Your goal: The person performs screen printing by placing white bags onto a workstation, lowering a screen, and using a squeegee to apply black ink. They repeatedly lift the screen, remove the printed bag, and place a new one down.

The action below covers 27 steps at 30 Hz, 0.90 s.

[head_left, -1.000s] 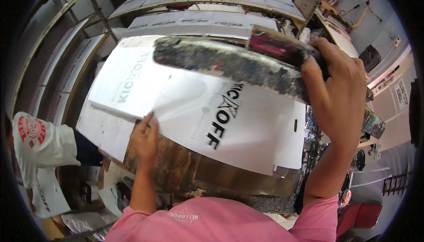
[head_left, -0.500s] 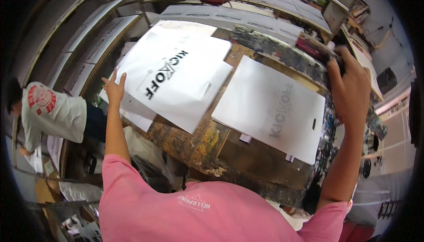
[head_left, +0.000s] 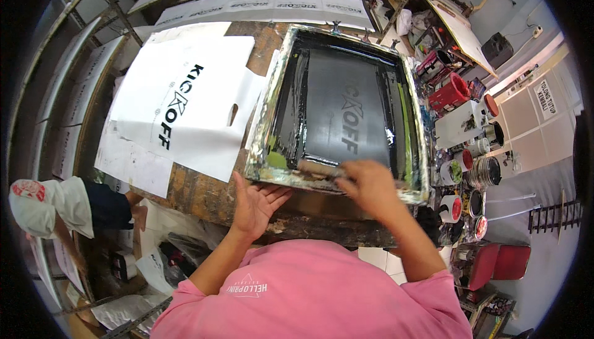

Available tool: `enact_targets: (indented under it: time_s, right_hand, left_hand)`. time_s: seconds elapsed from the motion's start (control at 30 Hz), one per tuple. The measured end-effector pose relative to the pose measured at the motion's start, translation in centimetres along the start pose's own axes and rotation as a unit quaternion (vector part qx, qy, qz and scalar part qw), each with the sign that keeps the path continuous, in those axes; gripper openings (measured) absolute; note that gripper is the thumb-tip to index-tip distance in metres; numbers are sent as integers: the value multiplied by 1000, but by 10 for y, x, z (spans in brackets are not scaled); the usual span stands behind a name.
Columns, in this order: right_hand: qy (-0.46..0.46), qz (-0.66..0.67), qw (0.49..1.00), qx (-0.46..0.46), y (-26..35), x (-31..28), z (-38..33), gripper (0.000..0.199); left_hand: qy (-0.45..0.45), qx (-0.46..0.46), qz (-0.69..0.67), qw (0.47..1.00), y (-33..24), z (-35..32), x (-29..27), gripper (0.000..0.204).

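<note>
Left hand (head_left: 255, 208) first: it's spread wide, palm up, nothing in it, right at the near edge of the screen frame (head_left: 271, 101), though I can't tell if it's actually touching. The right hand (head_left: 373, 187) looks closed on the right end of a brown squeegee (head_left: 318, 167), bit of motion blur there tbh

Only the head view to go on. That squeegee sits inside the frame by its near edge, and the inky mesh (head_left: 328, 101) stretches away behind it. The frame lies over the worktable (head_left: 192, 181), with a white printed sheet (head_left: 207, 94) just left of it

My read is this is the ink-pulling step, at the near end of a stroke. Next move calls for a firm grip on the bar and a steady frame imo

Pose-wise, the right forearm angles up and inward, palm down, and the left one leans inward too
</note>
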State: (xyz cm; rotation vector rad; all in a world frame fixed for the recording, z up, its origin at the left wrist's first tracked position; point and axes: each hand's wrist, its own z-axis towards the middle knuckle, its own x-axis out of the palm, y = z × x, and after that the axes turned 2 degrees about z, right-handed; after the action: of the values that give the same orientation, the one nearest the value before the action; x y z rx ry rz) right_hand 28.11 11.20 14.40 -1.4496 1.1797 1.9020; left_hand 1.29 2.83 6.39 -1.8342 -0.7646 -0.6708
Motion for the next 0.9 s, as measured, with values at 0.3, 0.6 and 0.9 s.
enact_targets:
  time_s: [0.3, 0.6, 0.9]
  right_hand:
    - [-33, -38, 998, -23, -44, 68, 52, 42]
    - [-166, -116, 978, -59, -171, 78, 242, 32]
    - [66, -42, 996, -41, -157, 4, 242, 36]
  left_hand:
    - [-93, -16, 68, 993, 40, 10, -42, 104]
    - [-71, -15, 74, 995, 35, 9, -41, 109]
    - [-35, 22, -23, 999, 46, 10, -55, 102]
